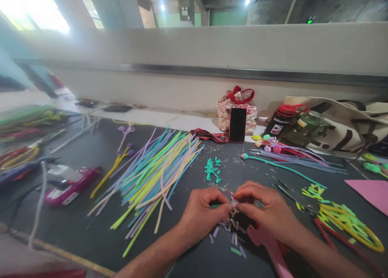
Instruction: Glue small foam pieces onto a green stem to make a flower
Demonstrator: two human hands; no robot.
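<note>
My left hand (204,209) and my right hand (262,203) meet over the dark table, fingertips pinched together on a small pink and teal piece (233,203). A bit of teal stem shows between the left fingers. Beneath the hands lie short lilac, beige and green cut pieces (235,238). A pink strip-like tool (266,245) rests below my right hand. Beyond the fingers is a small pile of teal pieces (212,170). Left of the hands, long fuzzy stems (160,172) in yellow, blue, lilac and cream are spread out.
Pliers (309,205) and yellow-green pieces (342,217) lie at the right. A phone (237,125) leans on a patterned bag (224,104), near a red-lidded bottle (277,122). A purple glue gun (71,189) sits at the left, beside a cable. Finished flower stems (281,164) lie behind.
</note>
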